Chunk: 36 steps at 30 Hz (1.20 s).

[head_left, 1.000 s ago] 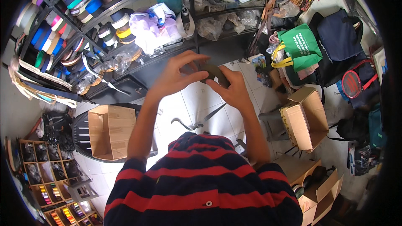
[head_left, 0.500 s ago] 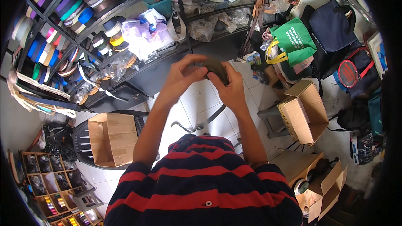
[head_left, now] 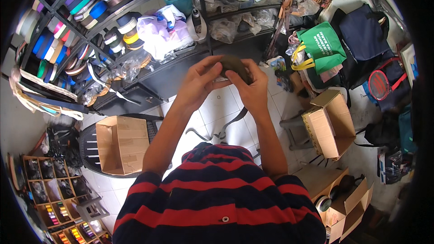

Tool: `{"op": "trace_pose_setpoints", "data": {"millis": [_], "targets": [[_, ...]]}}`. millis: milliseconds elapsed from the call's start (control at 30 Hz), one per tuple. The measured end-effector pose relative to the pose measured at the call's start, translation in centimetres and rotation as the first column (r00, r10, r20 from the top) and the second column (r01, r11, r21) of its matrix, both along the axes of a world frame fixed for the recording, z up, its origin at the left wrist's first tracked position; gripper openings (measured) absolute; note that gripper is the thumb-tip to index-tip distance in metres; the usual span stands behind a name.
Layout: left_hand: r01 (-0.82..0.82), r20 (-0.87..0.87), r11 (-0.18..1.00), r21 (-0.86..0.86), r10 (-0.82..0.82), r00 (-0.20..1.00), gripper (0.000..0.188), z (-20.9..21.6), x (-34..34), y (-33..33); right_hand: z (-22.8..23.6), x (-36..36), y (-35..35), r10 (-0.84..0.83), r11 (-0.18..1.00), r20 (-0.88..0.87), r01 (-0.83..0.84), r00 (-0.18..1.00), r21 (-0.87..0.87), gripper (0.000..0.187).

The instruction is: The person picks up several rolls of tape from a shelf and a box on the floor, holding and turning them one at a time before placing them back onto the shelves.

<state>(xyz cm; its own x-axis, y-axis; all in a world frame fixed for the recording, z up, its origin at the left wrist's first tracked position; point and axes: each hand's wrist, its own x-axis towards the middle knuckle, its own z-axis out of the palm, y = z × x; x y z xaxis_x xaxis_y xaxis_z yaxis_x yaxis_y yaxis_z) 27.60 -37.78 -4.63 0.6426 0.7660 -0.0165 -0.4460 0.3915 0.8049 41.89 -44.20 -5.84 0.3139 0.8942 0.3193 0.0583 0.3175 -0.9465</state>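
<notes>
Between my two hands, out in front of my chest, is a dark olive roll of webbing point(head_left: 233, 65). My left hand point(head_left: 197, 80) closes on its left side, thumb on the near face and fingers behind. From the right, my right hand point(head_left: 251, 88) grips the same roll, its thumb pressed on the near face. A loose tail of strap point(head_left: 233, 120) hangs below my right hand and curls near the floor. My fingers partly hide the roll.
A black shelf rack point(head_left: 108, 16) full of webbing rolls stands at the far left. An open carton point(head_left: 131, 144) rests on a black woven chair; another open carton point(head_left: 332, 124) is at the right, near a green bag point(head_left: 321, 47). Thread spools fill a wooden rack point(head_left: 47, 190).
My left fingers have closed further around the roll, the left thumb now lying against it. The hanging tail has shifted slightly, and the whole view has turned a little.
</notes>
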Motion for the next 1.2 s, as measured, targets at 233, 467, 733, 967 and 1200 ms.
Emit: {"op": "trace_pose_setpoints", "data": {"millis": [233, 467, 733, 967, 1200], "targets": [[0.425, -0.627, 0.560, 0.711, 0.231, 0.744, 0.039, 4.0, -2.8, 2.3, 0.9, 1.4, -0.3, 0.078, 0.997, 0.489, -0.071, 0.869, -0.033, 0.032], [0.198, -0.481, 0.771, 0.606, 0.157, 0.863, 0.027, 4.1, -2.3, 1.7, 2.2, 0.3, 0.1, 0.035, 0.999, 0.412, -0.043, 0.911, 0.010, 0.033], [-0.179, -0.067, 0.946, 0.270, 0.204, 0.977, 0.032, -0.4, -1.5, -0.4, 0.2, -1.9, 0.9, -0.046, 0.997, 0.065, 0.042, 0.997, 0.064, 0.032], [0.377, -0.538, 0.443, 0.813, 0.327, 0.777, 0.037, 5.3, -5.0, 2.0, 1.1, -1.9, 0.2, 0.049, 0.997, 0.487, -0.068, 0.872, 0.022, 0.031], [-0.010, -0.222, 0.797, 0.604, 0.180, 0.958, 0.030, 3.5, -6.3, 1.2, 2.7, -4.8, 0.0, -0.032, 0.998, 0.334, 0.010, 0.942, 0.068, 0.030]]}}
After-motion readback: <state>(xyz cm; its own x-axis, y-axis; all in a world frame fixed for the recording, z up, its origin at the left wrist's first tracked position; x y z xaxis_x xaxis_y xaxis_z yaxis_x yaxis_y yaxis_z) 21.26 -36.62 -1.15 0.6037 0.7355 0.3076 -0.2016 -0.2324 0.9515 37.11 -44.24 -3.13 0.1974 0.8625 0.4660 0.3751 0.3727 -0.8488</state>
